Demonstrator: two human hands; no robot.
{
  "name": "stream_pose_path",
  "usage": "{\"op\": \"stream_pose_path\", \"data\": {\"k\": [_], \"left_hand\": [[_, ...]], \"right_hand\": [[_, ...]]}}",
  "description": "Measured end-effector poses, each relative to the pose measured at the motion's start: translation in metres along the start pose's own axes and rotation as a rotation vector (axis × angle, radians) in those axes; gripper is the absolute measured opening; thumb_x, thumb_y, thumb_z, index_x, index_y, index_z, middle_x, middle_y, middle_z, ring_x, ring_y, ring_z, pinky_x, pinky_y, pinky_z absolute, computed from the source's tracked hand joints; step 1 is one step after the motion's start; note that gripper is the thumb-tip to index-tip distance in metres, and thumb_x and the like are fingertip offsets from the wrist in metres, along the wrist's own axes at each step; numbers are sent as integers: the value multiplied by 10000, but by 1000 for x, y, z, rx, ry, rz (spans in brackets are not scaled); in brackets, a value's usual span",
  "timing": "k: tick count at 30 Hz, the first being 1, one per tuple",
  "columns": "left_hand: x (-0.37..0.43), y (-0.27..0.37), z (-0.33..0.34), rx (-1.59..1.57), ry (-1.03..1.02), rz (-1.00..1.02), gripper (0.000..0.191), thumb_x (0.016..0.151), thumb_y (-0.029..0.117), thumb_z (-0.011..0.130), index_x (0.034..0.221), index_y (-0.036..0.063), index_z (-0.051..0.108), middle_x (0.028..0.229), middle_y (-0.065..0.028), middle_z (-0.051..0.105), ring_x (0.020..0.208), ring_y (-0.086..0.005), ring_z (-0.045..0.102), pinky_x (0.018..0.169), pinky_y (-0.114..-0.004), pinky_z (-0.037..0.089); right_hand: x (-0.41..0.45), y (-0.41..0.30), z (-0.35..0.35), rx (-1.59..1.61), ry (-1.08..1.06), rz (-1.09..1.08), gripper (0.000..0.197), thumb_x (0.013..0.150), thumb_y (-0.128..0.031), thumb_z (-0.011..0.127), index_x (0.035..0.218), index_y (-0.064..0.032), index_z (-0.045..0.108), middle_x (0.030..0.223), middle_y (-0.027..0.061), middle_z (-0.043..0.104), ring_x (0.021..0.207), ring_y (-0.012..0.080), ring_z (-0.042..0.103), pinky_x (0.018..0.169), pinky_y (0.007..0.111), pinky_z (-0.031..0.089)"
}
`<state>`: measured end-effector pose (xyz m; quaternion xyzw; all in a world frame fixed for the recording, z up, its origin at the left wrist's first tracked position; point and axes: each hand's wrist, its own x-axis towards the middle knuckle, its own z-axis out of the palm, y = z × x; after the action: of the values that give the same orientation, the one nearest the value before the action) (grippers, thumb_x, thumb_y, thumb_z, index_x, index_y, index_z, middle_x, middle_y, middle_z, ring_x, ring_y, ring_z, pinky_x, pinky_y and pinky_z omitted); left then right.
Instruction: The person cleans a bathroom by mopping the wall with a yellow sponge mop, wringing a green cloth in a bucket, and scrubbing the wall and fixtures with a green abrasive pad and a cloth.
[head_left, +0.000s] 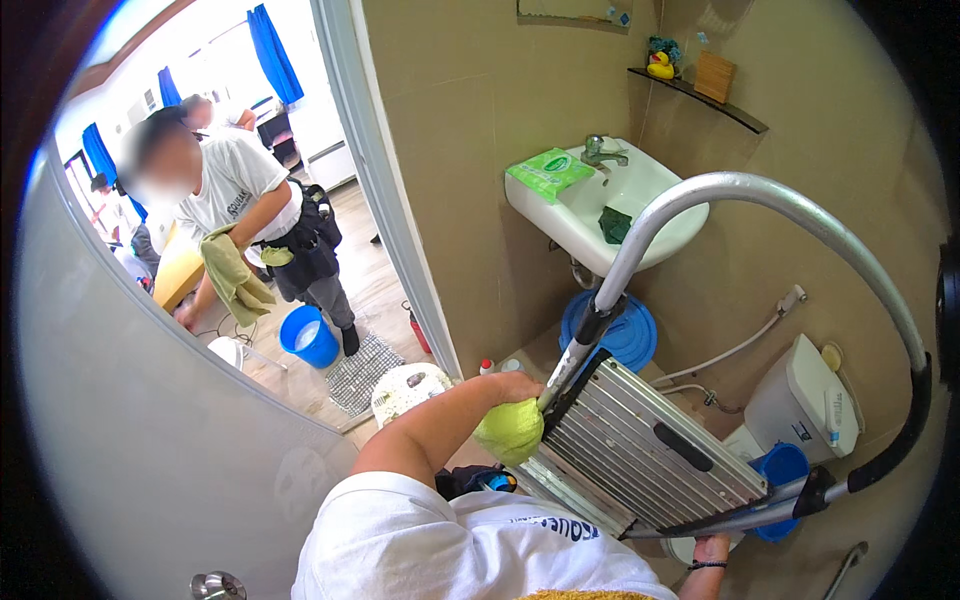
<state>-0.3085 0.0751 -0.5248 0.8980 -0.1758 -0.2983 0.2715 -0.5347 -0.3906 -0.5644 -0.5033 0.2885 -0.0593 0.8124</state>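
An aluminium step ladder (645, 450) with a curved tubular handrail (739, 187) stands tilted in front of my chest, its ribbed platform facing up. My left hand (520, 386) grips the rail at the platform's left side. A yellow-green cloth (511, 433) hangs at that same hand, bunched against the rail. Low on the right, my right hand (711, 549) holds the ladder's lower side rail, with its fingers partly hidden beneath the frame. Beyond the ladder is a white washbasin (652, 202), with a green packet (551, 172) on its rim and a dark green scouring pad (615, 225) inside.
A toilet cistern (795, 405) and a blue bucket (784, 465) are at right. Under the basin sits a blue lidded tub (630, 330). Past the doorway, a co-worker (240, 180) holds a cloth near a blue bucket (309, 337). The door (172, 420) fills the left.
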Motion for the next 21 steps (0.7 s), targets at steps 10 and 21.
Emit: {"op": "stream_pose_path", "data": {"k": [10, 21], "left_hand": [[-6, 31, 12, -275, 61, 163, 393, 729, 395, 450, 945, 77, 533, 860, -214, 519, 792, -340, 503, 687, -368, 396], [34, 53, 43, -792, 319, -175, 744, 724, 616, 271, 1038, -29, 469, 1034, -217, 467, 968, -324, 445, 826, -376, 321]], "right_hand": [[21, 9, -19, -68, 215, 137, 445, 677, -525, 487, 831, -108, 455, 645, 41, 410, 625, 196, 462, 515, 359, 398], [24, -2, -4, -150, 441, 198, 521, 643, -640, 433, 668, -120, 414, 429, 46, 340, 403, 172, 412, 378, 312, 360]]}}
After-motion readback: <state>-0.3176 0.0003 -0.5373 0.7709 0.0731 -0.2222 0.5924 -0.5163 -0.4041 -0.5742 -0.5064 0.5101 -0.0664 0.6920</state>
